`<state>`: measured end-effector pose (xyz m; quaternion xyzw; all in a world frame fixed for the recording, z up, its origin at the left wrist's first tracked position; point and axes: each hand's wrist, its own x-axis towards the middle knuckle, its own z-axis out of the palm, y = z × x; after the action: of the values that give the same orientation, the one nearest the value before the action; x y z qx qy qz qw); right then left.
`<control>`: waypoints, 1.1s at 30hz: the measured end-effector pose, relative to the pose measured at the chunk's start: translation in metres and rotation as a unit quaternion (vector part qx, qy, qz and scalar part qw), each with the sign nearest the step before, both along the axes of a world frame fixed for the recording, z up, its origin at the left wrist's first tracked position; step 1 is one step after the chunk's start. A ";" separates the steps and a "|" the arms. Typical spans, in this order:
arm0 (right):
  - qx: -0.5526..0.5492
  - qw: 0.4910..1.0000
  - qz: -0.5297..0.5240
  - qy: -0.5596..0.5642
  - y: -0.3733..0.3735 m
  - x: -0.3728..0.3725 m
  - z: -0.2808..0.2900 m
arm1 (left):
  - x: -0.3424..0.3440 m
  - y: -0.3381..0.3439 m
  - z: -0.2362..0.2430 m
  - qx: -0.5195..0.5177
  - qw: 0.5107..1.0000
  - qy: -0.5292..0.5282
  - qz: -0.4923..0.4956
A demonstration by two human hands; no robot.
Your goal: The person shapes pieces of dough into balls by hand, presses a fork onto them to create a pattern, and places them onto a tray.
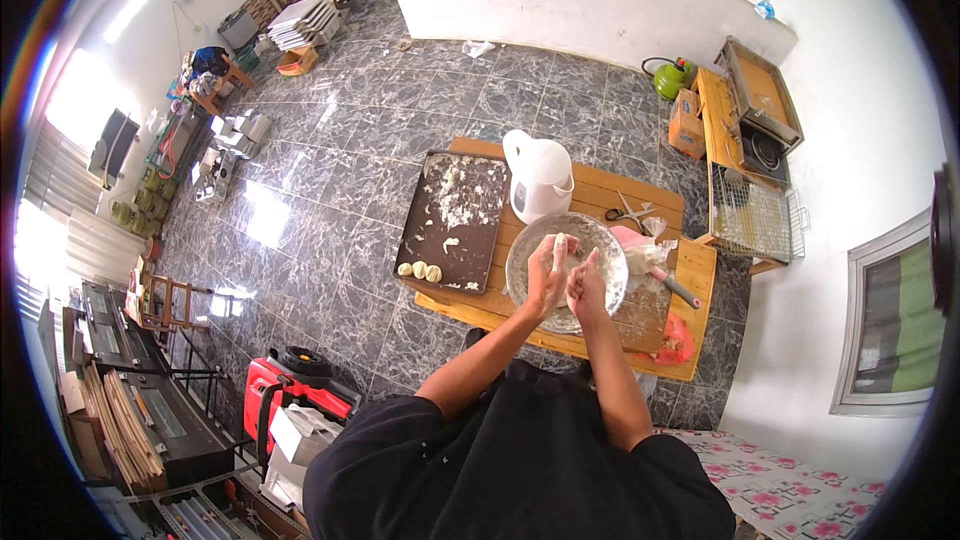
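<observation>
Both hands are over a round metal bowl [519, 258] dusted with flour. My left hand [546, 278] has its fingers stretched forward and whitened with flour; nothing shows in it. Close beside it, my right hand [587, 292] has most fingers curled in and one pointing up. Whatever those curled fingers hold, if anything, is hidden. Left of the bowl lies a dark baking tray [468, 258] strewn with white crumbs. Several pale shaped dough pieces [420, 270] sit in its near left corner. A white electric kettle [542, 178] stands just behind the bowl.
Scissors [628, 208], plastic bags and a grey-handled tool [680, 290] lie right of the bowl on the low wooden table [640, 185]. A red plastic bag [677, 340] lies at the near right corner. A red machine [285, 395] stands at the lower left, a wire rack [755, 210] at the right.
</observation>
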<state>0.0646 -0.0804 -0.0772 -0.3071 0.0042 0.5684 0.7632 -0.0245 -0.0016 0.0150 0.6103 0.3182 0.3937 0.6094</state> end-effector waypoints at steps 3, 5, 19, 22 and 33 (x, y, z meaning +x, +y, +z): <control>-0.161 0.982 -0.045 -0.091 0.003 -0.015 0.037 | -0.003 -0.001 -0.026 -0.042 0.998 0.040 -0.017; -0.204 0.952 -0.075 -0.214 0.009 -0.027 0.053 | 0.001 -0.002 -0.037 -0.060 0.995 0.072 -0.021; -0.166 0.728 -0.050 -0.663 0.012 -0.047 0.064 | -0.004 0.020 -0.074 -0.510 0.853 -0.101 -0.043; -0.160 0.826 -0.044 -0.539 0.010 -0.039 0.057 | -0.011 0.029 -0.083 -0.513 0.846 -0.091 -0.112; 0.032 0.999 -0.002 0.038 0.011 -0.028 0.056 | 0.013 -0.015 -0.028 0.172 0.957 0.202 -0.118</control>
<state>0.0364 -0.0693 -0.0207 -0.2606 0.0156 0.5781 0.7731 -0.0113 -0.0167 -0.0128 0.8061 0.2879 0.2359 0.4600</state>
